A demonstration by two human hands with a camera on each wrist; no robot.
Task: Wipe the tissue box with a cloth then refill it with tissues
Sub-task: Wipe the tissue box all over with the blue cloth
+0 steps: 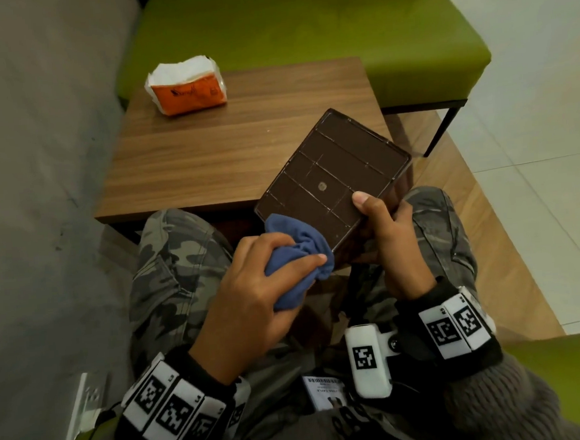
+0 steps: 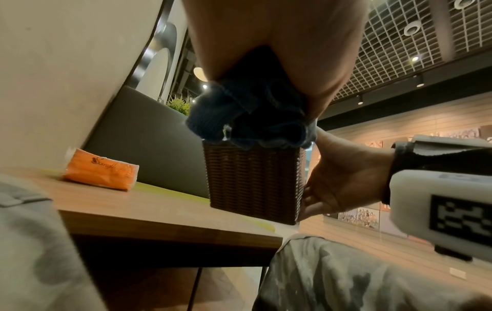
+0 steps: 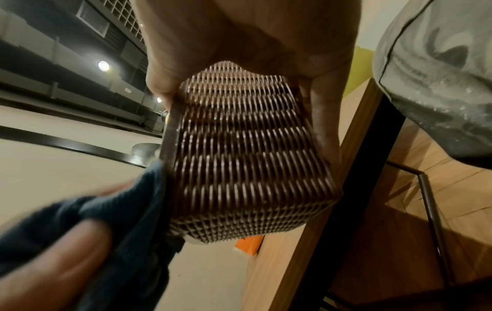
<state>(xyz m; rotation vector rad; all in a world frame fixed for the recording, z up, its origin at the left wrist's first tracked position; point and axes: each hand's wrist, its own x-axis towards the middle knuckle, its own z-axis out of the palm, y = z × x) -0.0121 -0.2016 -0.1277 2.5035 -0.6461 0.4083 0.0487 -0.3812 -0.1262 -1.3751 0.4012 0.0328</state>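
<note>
A dark brown woven tissue box (image 1: pixel 333 179) is held up over my lap with its flat ribbed base facing me. My right hand (image 1: pixel 385 233) grips its near right corner, thumb on the base, fingers down the woven side (image 3: pixel 245 155). My left hand (image 1: pixel 252 287) clutches a bunched blue cloth (image 1: pixel 297 246) and presses it against the box's near left corner (image 2: pixel 253 117). An orange pack of tissues (image 1: pixel 188 87), torn open at the top, lies on the far left of the wooden table (image 1: pixel 208 146).
A green padded bench (image 1: pixel 302 23) runs behind the table, with a grey wall (image 1: pixel 31 169) at the left. My camouflage trouser legs (image 1: pixel 168 262) sit under the hands. Pale floor tiles (image 1: pixel 529 82) lie to the right.
</note>
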